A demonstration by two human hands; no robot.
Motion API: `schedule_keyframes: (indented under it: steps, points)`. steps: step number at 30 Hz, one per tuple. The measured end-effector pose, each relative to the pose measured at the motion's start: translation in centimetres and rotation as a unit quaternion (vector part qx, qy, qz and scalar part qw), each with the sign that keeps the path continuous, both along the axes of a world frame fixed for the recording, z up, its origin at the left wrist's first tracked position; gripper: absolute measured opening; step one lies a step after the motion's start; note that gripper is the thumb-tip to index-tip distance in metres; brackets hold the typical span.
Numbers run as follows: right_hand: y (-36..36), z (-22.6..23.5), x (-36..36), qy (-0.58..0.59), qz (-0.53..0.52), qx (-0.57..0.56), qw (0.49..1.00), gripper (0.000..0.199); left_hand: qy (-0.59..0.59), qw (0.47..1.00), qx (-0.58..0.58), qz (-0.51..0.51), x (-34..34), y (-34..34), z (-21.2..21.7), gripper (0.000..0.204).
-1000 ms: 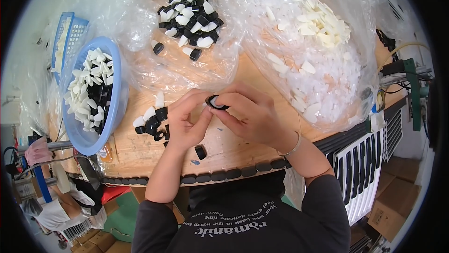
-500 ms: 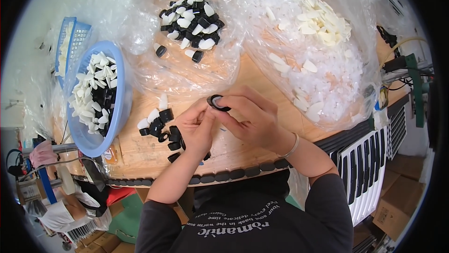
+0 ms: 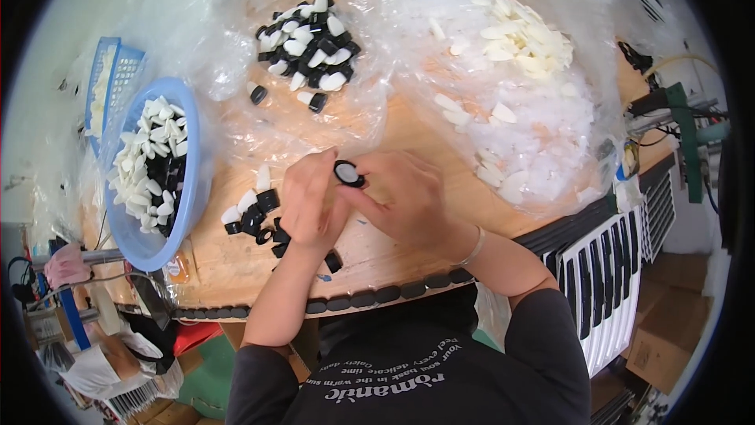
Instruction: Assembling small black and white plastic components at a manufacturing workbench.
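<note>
Between my two hands is a round black cap point(image 3: 348, 175), tilted so that a pale disc shows in its mouth. My right hand point(image 3: 405, 193) pinches it from the right, thumb below and index finger above. On the other side my left hand point(image 3: 309, 197) is closed against the cap, its fingertips partly hidden. Both hands are slightly blurred. Just left of them lie several loose black caps point(image 3: 252, 219), some with a white spatula-like blade point(image 3: 263, 176) standing out.
A blue basin point(image 3: 197, 165) of white blades and black caps stands at left, by a blue basket point(image 3: 126, 79). Capped pieces point(image 3: 307, 40) are heaped on plastic film at the back; cream blades point(image 3: 527, 40) and translucent pieces point(image 3: 543, 126) lie at right. Black lumps point(image 3: 385, 294) line the table's front edge.
The cap has turned so its pale disc now shows more fully. My left hand has closed in more around it. The whole view has shifted slightly.
</note>
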State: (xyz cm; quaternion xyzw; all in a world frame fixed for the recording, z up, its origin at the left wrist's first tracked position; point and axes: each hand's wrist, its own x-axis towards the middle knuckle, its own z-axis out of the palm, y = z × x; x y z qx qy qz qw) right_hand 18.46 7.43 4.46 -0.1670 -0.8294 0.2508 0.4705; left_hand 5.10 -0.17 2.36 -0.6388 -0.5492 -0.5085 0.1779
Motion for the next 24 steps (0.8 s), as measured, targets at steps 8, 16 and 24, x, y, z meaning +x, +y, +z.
schedule_keyframes:
  steps: [8,16,24]
  points:
    - [7.0,2.3,2.2,0.020,-0.024,-0.122,0.992,0.013,-0.260,0.965,-0.021,-0.039,-1.1,-0.6,-1.0,0.052]
    - [19.5,-3.6,8.0,-0.267,-0.223,-0.090,0.933,0.014,-0.262,0.962,-0.070,-0.039,-1.1,-0.3,0.1,0.051]
    - [18.7,-0.2,9.2,-0.320,-0.049,-0.211,0.922,0.012,-0.264,0.959,-0.100,-0.031,-1.5,-0.3,0.0,0.046]
